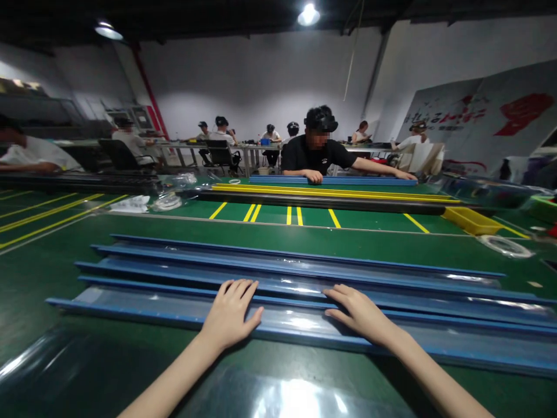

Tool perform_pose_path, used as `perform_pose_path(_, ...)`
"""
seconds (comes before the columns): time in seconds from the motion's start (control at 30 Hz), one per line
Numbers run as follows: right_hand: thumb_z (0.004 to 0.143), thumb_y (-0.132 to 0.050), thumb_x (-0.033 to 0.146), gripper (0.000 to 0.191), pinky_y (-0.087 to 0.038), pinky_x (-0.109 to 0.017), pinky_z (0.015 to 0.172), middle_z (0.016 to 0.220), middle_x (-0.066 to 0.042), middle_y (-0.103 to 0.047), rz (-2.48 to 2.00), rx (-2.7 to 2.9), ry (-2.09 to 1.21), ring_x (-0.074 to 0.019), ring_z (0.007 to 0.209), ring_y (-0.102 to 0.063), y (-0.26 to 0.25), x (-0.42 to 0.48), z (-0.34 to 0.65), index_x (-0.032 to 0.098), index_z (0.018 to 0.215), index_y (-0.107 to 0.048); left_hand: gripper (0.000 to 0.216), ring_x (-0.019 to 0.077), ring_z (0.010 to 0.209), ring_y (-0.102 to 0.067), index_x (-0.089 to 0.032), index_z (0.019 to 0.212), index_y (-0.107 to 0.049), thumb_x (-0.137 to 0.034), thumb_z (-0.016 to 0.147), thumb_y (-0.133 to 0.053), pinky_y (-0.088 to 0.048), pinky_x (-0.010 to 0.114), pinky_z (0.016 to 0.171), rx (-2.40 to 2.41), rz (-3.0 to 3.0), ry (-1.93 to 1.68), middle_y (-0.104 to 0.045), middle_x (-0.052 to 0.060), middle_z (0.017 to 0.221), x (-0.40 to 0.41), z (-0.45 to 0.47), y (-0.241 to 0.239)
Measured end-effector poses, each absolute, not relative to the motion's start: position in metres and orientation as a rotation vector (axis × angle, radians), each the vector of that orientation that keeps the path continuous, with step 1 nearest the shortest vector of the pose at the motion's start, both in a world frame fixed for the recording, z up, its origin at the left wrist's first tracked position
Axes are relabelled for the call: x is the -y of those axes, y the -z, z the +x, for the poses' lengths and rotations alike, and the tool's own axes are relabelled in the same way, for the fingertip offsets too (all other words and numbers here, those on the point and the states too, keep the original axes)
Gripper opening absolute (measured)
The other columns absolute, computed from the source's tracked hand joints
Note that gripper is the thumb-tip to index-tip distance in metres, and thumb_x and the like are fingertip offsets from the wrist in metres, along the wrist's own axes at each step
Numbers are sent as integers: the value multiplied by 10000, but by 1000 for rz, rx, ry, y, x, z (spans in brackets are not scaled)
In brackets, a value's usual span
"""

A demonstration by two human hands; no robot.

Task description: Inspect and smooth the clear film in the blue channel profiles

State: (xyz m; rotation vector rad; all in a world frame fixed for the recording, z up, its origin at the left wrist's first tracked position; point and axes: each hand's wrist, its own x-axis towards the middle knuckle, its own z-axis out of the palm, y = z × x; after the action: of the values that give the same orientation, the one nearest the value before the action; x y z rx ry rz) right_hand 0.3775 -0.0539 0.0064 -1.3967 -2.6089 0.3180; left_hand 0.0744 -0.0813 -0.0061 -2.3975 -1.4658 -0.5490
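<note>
Several long blue channel strips lie side by side across the green table, with shiny clear film in their troughs. My left hand (232, 310) rests palm down on the nearest blue channel (143, 307), fingers stretched over its far edge. Farther right, my right hand (359, 310) lies on the same channel, fingers out and pointing left. Both hands are open and grip nothing. Behind that strip sits a second blue channel (169, 273), and a third one (209, 254) is farthest from me.
Clear plastic film (278, 389) lies on the near green table (47, 255). Beyond are yellow strips (331, 191), a yellow bin (472, 220) and a coil of clear tubing (505, 246). Across the table a co-worker (322, 151) in black has both hands on another blue strip (365, 181).
</note>
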Motion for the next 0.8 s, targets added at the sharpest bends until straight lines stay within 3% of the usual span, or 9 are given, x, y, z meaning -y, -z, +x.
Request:
perform_pose_path(0.53, 802, -361, 483, 456, -420, -319, 840, 1142, -84, -522, -1396, 2505, -346, -209, 1020, -512, 5, 52, 384, 244, 1159, -513, 440, 242, 987, -510, -111, 1071, -554, -393, 763, -413, -374, 403, 857, 1477, -2489, 669, -584, 124, 1059, 81, 78, -2)
perform_pose_path(0.8, 785, -376, 517, 437, -434, -320, 817, 1089, -74, -564, -1438, 2473, -339, -210, 1001, -522, 8, 45, 380, 241, 1061, -572, 338, 206, 854, -559, -133, 960, -595, -340, 744, -439, -394, 368, 810, 1451, -2470, 775, -633, 88, 924, 71, 75, -2)
